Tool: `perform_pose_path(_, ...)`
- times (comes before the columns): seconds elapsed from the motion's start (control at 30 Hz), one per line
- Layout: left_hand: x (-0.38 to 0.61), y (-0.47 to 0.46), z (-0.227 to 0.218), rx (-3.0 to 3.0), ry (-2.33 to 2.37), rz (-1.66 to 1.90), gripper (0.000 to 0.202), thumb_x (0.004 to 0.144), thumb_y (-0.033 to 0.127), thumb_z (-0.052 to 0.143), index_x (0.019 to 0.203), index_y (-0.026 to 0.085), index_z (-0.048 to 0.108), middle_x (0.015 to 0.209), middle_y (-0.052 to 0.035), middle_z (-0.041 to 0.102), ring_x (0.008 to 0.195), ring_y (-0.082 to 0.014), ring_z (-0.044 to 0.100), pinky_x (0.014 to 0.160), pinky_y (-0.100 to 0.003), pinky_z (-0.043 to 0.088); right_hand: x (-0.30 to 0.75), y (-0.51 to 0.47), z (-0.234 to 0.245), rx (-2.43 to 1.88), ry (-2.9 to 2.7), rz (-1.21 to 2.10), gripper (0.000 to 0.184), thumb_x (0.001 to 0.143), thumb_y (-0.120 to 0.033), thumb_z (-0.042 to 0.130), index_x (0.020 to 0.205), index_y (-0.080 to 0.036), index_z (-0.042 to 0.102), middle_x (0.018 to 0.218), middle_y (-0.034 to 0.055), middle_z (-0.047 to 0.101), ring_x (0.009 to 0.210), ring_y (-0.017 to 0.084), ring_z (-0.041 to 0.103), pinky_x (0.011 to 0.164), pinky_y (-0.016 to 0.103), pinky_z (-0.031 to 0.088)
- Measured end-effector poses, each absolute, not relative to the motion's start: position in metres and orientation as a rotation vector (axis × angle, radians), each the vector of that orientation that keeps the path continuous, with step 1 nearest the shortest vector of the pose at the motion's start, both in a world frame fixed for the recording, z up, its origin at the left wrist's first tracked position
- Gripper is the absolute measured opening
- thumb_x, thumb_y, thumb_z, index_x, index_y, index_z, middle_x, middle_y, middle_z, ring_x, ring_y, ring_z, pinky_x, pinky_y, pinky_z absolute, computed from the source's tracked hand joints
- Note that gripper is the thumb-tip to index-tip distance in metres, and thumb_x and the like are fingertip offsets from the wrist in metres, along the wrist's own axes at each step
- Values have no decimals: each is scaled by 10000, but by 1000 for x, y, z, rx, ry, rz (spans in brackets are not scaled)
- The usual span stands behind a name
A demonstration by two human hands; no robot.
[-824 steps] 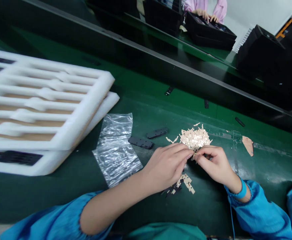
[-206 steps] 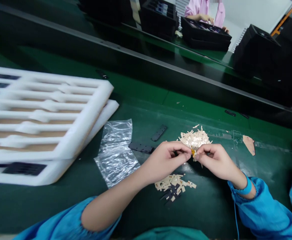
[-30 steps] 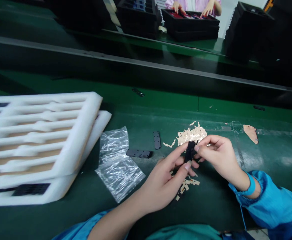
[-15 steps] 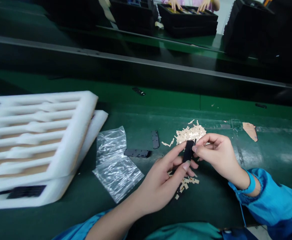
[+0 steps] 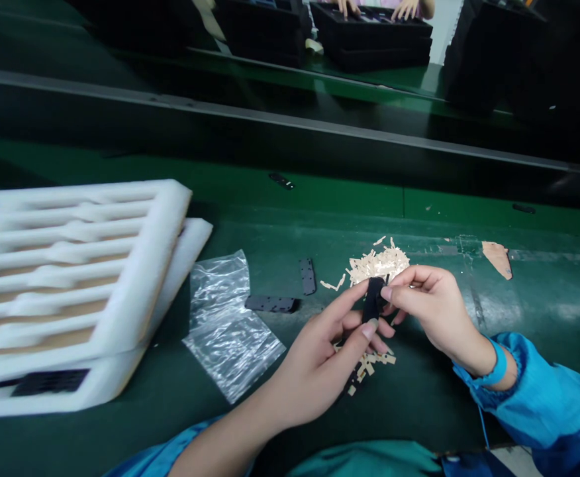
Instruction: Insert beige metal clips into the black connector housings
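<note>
My left hand (image 5: 327,351) is closed around a narrow black plastic part (image 5: 373,299), its thumb on the near end and its fingers behind. At the part's right edge, the thumb and forefinger of my right hand (image 5: 426,305) are pinched together. A thin dark sliver shows just above that pinch; whether it is separate or belongs to the part, I cannot tell. Right behind the hands lies a heap of small cream-coloured strips (image 5: 378,262). More small cream pieces (image 5: 369,363) lie partly hidden below my left fingers.
Two black parts (image 5: 271,304) (image 5: 308,276) lie left of the hands, beside clear plastic bags (image 5: 233,331). Stacked white foam trays (image 5: 163,265) occupy the left. A torn brown scrap (image 5: 497,259) lies right. Across the ledge, another person's hands (image 5: 406,9) are over a black box (image 5: 374,43).
Both hands keep almost the same hold, with only a slight shift of the right fingers at the black part. The whole view has moved a little.
</note>
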State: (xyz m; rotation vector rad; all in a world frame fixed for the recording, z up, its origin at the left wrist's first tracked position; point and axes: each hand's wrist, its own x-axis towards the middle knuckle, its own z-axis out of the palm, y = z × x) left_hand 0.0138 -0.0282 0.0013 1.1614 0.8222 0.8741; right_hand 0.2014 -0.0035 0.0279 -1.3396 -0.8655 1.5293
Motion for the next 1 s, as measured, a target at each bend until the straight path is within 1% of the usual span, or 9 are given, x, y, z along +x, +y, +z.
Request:
perform_pose_path(0.23, 17, -28, -1, 1134, 831, 869, 526, 1023, 172, 592, 1530, 195, 459, 922, -27, 796, 792, -168, 791, 785, -307, 669, 201, -3, 28, -1343, -847, 1548, 217, 634, -299, 910, 646, -178, 730, 587, 6, 715, 532, 124, 659, 468, 195, 532)
perform_pose_path(0.37, 16, -30, 0, 1123, 827, 868, 529, 1019, 181, 594, 1529, 188, 457, 912, -28, 796, 794, -172, 792, 788, -311, 673, 201, -5, 26, -1344, -887, 1509, 199, 688, -312, 877, 661, -183, 728, 613, 13, 719, 546, 134, 666, 479, 217, 541)
perform_pose_path(0.47, 15, -30, 2, 1122, 832, 863, 522, 1019, 184, 595, 1524, 191, 464, 891, -19, 787, 797, -172, 793, 794, -303, 672, 200, -6, 26, -1348, -904, 1485, 194, 694, -312, 867, 666, -186, 723, 619, 16, 719, 543, 137, 661, 491, 233, 544)
perform_pose_path(0.57, 14, -30, 4, 1116, 835, 856, 523, 1021, 196, 602, 1526, 200, 469, 869, -12, 777, 798, -174, 792, 796, -294, 670, 199, -7, 28, -1350, -912, 1460, 187, 677, -297, 863, 661, -190, 710, 616, 6, 707, 524, 125, 641, 480, 226, 520)
perform_pose_path(0.67, 14, -28, 5, 1114, 847, 855, 515, 1018, 212, 617, 1518, 211, 492, 852, -11, 774, 786, -183, 790, 796, -301, 671, 199, -7, 29, -1359, -939, 1450, 181, 666, -282, 858, 687, -195, 701, 657, 4, 712, 521, 122, 636, 454, 222, 490)
perform_pose_path(0.77, 14, -28, 5, 1107, 852, 860, 508, 1019, 212, 626, 1511, 216, 503, 842, -11, 774, 784, -188, 790, 806, -313, 672, 199, -7, 28, -1369, -966, 1446, 184, 676, -280, 853, 721, -195, 696, 690, 5, 714, 525, 123, 635, 451, 224, 486)
perform_pose_path(1.0, 13, -29, 5, 1091, 825, 858, 503, 1028, 194, 616, 1515, 219, 493, 904, -33, 798, 799, -175, 793, 795, -285, 671, 200, -7, 28, -1348, -976, 1411, 183, 682, -257, 853, 747, -201, 691, 684, -19, 662, 547, 115, 615, 489, 225, 500)
